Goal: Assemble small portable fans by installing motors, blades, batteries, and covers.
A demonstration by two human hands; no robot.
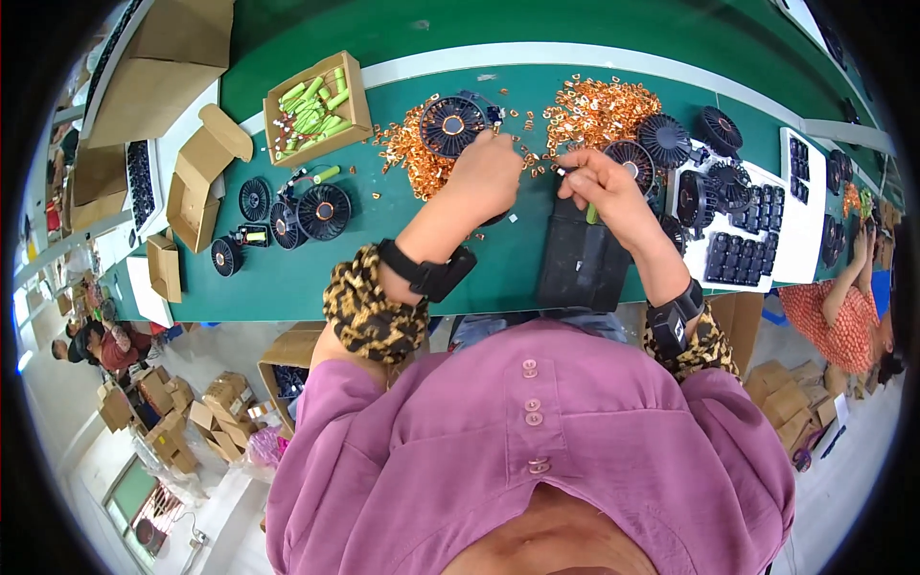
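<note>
right grip (592,184) pinching small part (fingers bent) | left hand (487,177) curled on fan (452,126)

Purple button shirt (537,441), leopard-print cuffs (372,309), blk wrist devices (426,273).

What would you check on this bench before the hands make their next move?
1. Left hand rests against the round black fan part: ok.
2. Right hand pinches a small item; what it is: cannot tell.
3. Copper coils lie in a heap close to the right hand: ok.
4. Green batteries sit inside their cardboard box: ok.
5. Black pad lies flat under the right wrist: ok.
6. Loose coils scattered across the green table: not ok.
</note>
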